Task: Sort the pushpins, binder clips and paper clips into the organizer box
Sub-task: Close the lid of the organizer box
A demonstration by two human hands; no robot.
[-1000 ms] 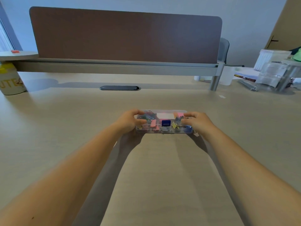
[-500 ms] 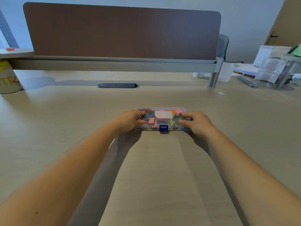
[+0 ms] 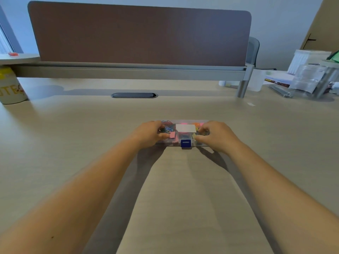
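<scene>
Closing step: both hands' grip holds organizer box (image 3: pixel 183 142) ends, left hand (image 3: pixel 149 133), right hand (image 3: pixel 216 135). Next: press blue latch (image 3: pixel 185 143) at box front.

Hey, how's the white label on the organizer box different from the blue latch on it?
The white label lies flat on top of the organizer box; the blue latch sits on its near front edge. The label is wide and pale, the latch small, squarish and dark. Both sit midway between the left hand and right hand.
</scene>
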